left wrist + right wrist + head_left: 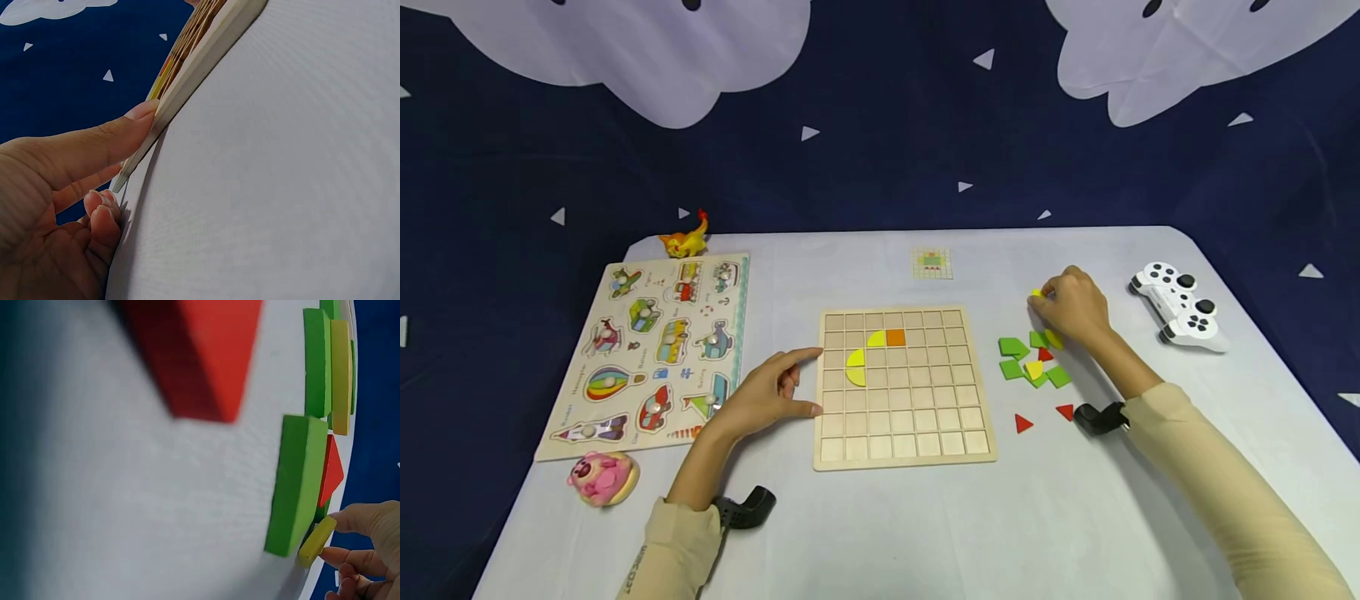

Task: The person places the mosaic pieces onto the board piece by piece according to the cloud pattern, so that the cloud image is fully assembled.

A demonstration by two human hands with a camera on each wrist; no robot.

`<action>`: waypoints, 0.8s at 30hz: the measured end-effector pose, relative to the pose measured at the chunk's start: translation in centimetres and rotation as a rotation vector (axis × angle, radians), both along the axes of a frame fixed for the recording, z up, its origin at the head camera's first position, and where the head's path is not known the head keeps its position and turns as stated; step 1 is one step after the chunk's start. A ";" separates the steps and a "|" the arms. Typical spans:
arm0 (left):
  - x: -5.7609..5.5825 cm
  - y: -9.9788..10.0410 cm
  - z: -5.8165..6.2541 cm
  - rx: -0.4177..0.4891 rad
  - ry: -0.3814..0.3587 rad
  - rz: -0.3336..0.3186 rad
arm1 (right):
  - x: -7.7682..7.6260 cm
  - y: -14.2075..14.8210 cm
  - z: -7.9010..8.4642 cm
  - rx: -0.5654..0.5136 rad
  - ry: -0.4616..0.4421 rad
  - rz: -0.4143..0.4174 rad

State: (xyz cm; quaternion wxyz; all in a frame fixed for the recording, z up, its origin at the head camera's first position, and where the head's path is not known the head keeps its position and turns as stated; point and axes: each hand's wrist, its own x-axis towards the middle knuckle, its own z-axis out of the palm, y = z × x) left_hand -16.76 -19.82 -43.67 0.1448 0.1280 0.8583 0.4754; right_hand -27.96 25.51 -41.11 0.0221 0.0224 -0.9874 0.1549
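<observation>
My left hand (771,387) rests at the left edge of the wooden grid board (906,462). Its thumb (119,140) and extended index finger touch that edge, spread apart; the other fingers are curled in. On the board sit yellow quarter-round pieces (856,377) and an orange square (895,337). To the right, my right hand (1075,304) pinches a small yellow piece (1037,292) between thumb and fingertips, its shape mostly hidden. A yellow piece (315,542) shows by those fingertips in the right wrist view. Green pieces (1011,369) and red triangles (1023,423) lie nearby.
A small pattern card (932,262) lies behind the board. At left are a vehicle puzzle board (655,342), a yellow cat-like figure (685,242) and a pink bear toy (601,479). A white game controller (1180,307) lies at the far right.
</observation>
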 end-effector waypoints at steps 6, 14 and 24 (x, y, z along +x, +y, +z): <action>0.0 0.1 0.0 0.010 -0.004 -0.006 | 0.1 0.1 0.0 -0.023 0.007 -0.013; 0.0 0.0 0.0 -0.001 -0.014 0.009 | 0.7 -1.3 0.6 -0.059 0.046 0.067; 0.0 0.0 0.0 0.002 -0.009 0.006 | 2.0 -4.9 1.4 -0.089 0.088 0.221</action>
